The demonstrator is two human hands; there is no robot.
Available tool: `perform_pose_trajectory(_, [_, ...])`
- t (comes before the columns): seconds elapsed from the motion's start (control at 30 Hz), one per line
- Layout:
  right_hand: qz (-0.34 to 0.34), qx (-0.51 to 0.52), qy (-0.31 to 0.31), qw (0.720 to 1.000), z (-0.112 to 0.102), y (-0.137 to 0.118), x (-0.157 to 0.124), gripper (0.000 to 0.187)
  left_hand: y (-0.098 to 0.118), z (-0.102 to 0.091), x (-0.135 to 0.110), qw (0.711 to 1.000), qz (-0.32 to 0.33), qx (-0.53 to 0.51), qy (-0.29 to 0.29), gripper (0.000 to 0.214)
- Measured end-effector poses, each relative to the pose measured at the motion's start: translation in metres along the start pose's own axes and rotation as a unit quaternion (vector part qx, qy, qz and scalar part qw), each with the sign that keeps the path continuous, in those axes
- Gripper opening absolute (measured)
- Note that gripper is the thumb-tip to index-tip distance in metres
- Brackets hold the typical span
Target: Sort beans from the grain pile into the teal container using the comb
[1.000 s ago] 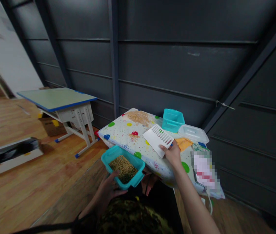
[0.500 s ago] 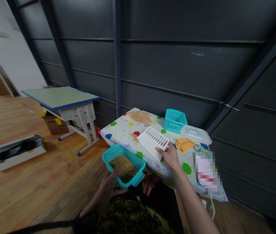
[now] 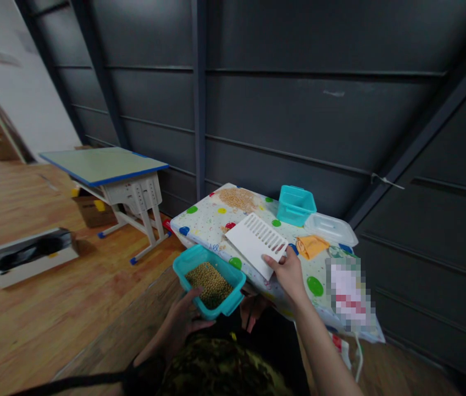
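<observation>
My left hand [image 3: 183,322] grips a teal tub [image 3: 209,280] filled with small tan beans, held just below the front left edge of the table [image 3: 210,220]. My right hand [image 3: 288,269] is closed on the near corner of a white slotted scraper board [image 3: 256,243], which rests on the spotted tablecloth. A heap of loose beans [image 3: 237,199] lies at the table's far left side. A second, empty-looking teal tub [image 3: 295,204] stands at the back.
A clear lidded box [image 3: 330,228] and an orange cloth [image 3: 312,246] lie right of the board. A blue-edged desk [image 3: 105,165] and a low open box [image 3: 27,263] stand on the wooden floor to the left. A dark panelled wall is behind.
My right hand has drawn the white board leftwards and nearer across the cloth, towards the bean tub. The left hand and its tub have stayed put.
</observation>
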State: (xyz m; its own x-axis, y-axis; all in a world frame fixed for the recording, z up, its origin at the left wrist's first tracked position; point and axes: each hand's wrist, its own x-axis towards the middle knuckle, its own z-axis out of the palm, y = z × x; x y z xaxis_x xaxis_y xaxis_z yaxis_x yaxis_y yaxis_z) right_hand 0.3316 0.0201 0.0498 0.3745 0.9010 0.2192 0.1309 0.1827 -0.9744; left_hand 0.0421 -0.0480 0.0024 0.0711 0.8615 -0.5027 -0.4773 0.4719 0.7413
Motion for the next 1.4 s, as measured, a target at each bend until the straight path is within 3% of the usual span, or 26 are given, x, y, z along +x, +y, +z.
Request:
perform_pose_trajectory(0.17, [-0.027,-0.052,0.058,0.997,0.001,0.017,0.04,0.05,-0.004,-0.008,0.005,0.999,0.023,-0.022,-0.027,0.062])
perform_pose_trajectory(0.37, [-0.013,-0.097,0.068,0.993,0.021,0.021,0.087,0.045,0.009,0.005,-0.001,0.999,-0.03,0.015,0.013,0.057])
perform_pose_trajectory(0.53, [-0.023,-0.138,0.036,0.99,0.036,0.009,0.113,0.042,0.014,0.011,-0.005,0.999,-0.029,0.021,0.024,0.053])
perform_pose_trajectory(0.67, [-0.038,-0.123,-0.002,0.992,0.036,0.007,0.117,0.046,0.013,0.008,-0.001,0.999,-0.035,0.024,0.033,0.056])
perform_pose_trajectory(0.97, [0.028,-0.025,-0.093,0.995,0.007,0.006,0.082,0.048,0.014,0.007,-0.002,0.999,-0.03,0.015,0.02,0.05])
perform_pose_trajectory(1.17, [0.024,-0.031,-0.059,0.997,-0.005,-0.007,0.04,0.051,0.011,0.003,-0.007,1.0,-0.001,-0.001,-0.012,0.054])
perform_pose_trajectory(1.4, [0.01,-0.046,0.02,0.999,-0.003,-0.005,-0.023,0.053,0.012,0.005,-0.005,1.0,-0.019,-0.008,0.016,0.06])
